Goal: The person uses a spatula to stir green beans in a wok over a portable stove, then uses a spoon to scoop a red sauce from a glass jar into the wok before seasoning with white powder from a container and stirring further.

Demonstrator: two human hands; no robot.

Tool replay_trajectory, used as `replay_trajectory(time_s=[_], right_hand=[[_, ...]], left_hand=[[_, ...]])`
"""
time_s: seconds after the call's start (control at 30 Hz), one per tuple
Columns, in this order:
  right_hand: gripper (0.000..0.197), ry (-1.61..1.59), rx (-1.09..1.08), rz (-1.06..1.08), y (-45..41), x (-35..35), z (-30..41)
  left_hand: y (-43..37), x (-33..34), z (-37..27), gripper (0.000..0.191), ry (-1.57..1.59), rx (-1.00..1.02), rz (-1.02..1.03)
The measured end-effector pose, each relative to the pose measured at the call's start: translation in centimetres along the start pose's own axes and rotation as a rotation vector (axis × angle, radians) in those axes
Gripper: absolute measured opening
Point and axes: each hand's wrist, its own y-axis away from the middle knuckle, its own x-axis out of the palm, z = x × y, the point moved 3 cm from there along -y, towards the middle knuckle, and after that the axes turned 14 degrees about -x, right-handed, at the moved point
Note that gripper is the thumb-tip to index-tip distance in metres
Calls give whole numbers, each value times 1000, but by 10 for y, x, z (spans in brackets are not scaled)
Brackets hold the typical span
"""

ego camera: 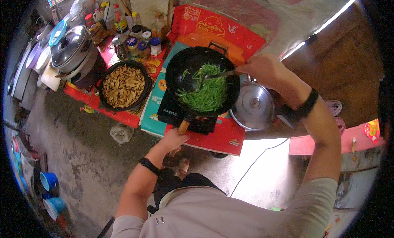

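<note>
A black wok [174, 72] rests on a black cooktop [201, 124]. In it lie chopped green vegetables [204, 95], thin and stick-like, heaped toward the near right side. My left hand [173, 140] is closed around the wok's wooden handle [183, 126] at the near side. Over the wok's right rim, my right hand [260, 69] grips a metal spatula [220, 74], its head down among the greens. A second, small loop handle [218, 47] stands on the wok's far rim. Just right of the wok sits a round metal lid [253, 105] with a knob.
Left of the wok is a dark pan [107, 106] full of brown sliced food [123, 86]. A large lidded pot [71, 49] stands beyond it, near several seasoning jars [143, 48]. Red cardboard [221, 25] rises behind the wok. A cable [257, 161] crosses the bright floor.
</note>
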Motion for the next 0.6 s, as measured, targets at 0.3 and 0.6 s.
replay_trajectory(time_s=[0.3,0.6], right_hand=[[39,-132,291,203,94,-31,50],[31,-296,308,-112,52,38,55]], left_hand=[[13,-6,-8,24,-52,-37,-18],[5,-1,-1,27,99,-92,35]])
